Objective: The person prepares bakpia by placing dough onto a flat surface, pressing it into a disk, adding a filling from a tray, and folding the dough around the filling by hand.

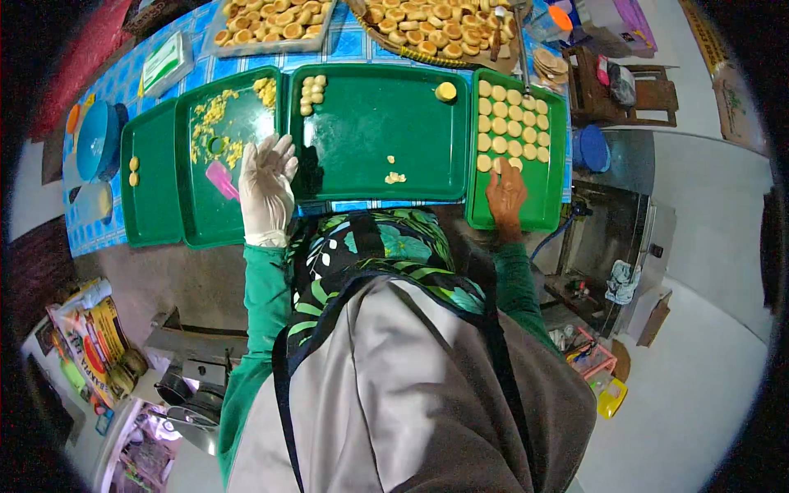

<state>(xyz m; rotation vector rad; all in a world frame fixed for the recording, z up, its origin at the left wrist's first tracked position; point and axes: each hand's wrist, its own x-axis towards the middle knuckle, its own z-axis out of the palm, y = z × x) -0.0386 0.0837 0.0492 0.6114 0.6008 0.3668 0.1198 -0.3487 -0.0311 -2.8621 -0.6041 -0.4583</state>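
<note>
My left hand, in a white glove, hovers palm up over the gap between two green trays, fingers loosely spread, holding nothing. Bare and reaching into the right green tray, my right hand has its fingertips on a flat dough round in the nearest row. Several rows of pale dough rounds fill the far part of that tray. In the middle green tray are small dough balls, a yellow cylindrical piece and dough scraps.
Left of the middle tray, another green tray holds yellow crumbly filling, a green ring and a pink scraper. Two dough balls lie in the leftmost tray. Browned pastries fill containers behind. A blue bowl stands left.
</note>
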